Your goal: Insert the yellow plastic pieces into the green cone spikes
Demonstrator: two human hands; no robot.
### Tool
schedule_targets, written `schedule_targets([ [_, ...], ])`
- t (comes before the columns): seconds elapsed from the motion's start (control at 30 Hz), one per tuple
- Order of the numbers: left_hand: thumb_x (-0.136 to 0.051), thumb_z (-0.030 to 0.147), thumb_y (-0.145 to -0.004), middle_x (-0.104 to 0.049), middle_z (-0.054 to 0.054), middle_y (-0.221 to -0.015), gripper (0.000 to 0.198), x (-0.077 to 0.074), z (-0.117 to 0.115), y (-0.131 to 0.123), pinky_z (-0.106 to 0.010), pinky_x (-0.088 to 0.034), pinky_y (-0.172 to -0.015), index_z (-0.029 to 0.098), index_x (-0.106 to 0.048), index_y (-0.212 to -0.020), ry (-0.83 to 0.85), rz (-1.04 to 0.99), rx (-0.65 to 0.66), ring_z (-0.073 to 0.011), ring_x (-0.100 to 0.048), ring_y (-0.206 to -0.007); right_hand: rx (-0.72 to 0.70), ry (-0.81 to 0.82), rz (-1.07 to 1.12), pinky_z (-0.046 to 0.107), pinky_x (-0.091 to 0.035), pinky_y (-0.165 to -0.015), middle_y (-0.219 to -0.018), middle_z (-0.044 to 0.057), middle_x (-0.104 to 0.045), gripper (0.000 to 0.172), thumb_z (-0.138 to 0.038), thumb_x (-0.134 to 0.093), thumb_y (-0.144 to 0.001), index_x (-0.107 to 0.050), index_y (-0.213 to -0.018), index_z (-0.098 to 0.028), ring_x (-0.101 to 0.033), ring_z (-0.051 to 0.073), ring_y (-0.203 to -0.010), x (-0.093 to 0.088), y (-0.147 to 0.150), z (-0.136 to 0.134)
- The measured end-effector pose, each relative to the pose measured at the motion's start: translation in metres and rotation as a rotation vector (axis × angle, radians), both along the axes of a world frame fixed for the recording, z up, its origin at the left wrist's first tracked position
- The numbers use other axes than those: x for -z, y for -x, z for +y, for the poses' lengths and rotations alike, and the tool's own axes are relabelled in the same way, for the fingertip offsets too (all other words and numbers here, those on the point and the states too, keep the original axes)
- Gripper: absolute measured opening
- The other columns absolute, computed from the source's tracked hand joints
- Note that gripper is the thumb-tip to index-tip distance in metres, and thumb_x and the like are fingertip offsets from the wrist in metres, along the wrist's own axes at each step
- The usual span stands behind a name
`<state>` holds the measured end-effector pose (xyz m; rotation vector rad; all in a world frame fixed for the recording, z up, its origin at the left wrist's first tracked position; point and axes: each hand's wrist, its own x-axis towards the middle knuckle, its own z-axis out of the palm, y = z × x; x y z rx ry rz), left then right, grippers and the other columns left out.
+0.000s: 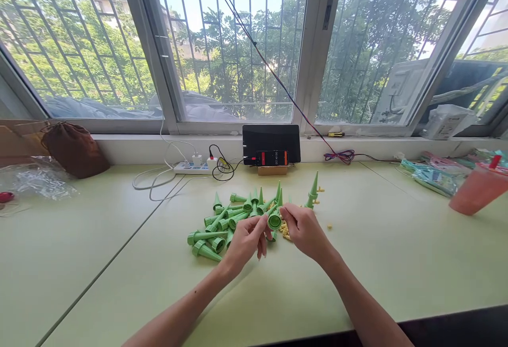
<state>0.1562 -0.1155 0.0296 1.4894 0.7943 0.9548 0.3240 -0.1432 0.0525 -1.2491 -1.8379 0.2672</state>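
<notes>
Both hands meet over the middle of a pale green table (119, 262). My left hand (248, 241) is closed, its fingertips pinching a green cone-shaped plastic spike (274, 219) whose open round end faces me. My right hand (304, 228) is closed too, its thumb and fingers at the same spike's rim. Just behind lies a pile of several green spikes (222, 222). Small yellow pieces (284, 229) are scattered beside my right hand. One spike (313, 191) stands upright to the right of the pile.
A black tablet and a phone (271, 154) stand against the window sill. A white power strip with cables (194, 167) lies to their left. A brown pouch (73, 148) and clear plastic bags sit far left. Colourful packets and a pink cup (478, 188) are at right.
</notes>
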Motion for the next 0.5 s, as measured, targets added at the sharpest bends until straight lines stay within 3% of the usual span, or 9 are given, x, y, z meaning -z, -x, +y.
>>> schedule_targets([
  [0.13,-0.044,0.063,-0.089,-0.06,-0.006,-0.057,0.062,-0.0013,-0.0001,-0.0003,-0.019,-0.035,-0.031,0.009,-0.061,-0.066,0.195,-0.075,0.192,-0.0109,-0.054,-0.036,-0.037,0.016,-0.039,0.024,-0.023,-0.053,-0.057,-0.005,-0.037,0.033,-0.03,-0.034,-0.1,-0.029,-0.068,-0.02,-0.027,0.011,-0.053,-0.0007,0.0007,-0.0009],
  [0.23,-0.045,0.062,-0.089,-0.06,-0.006,-0.06,0.061,-0.0023,-0.0014,0.0,-0.018,-0.035,-0.031,0.007,-0.063,-0.07,0.238,-0.112,0.247,-0.011,-0.055,-0.037,-0.065,0.034,-0.053,0.024,-0.023,-0.054,-0.057,-0.005,-0.04,0.033,-0.028,-0.033,-0.1,-0.029,-0.069,-0.02,-0.028,0.011,-0.053,-0.0017,0.0012,-0.0016],
  [0.5,-0.05,0.053,-0.091,-0.06,-0.004,-0.06,0.047,-0.0023,-0.001,0.0052,-0.018,-0.036,-0.037,0.012,-0.056,-0.07,0.039,-0.008,0.207,-0.0084,-0.052,-0.039,-0.086,0.06,-0.069,0.024,-0.022,-0.053,-0.057,-0.005,-0.034,0.032,-0.027,-0.035,-0.099,-0.026,-0.069,-0.02,-0.025,0.011,-0.053,-0.0024,0.0013,-0.0027],
])
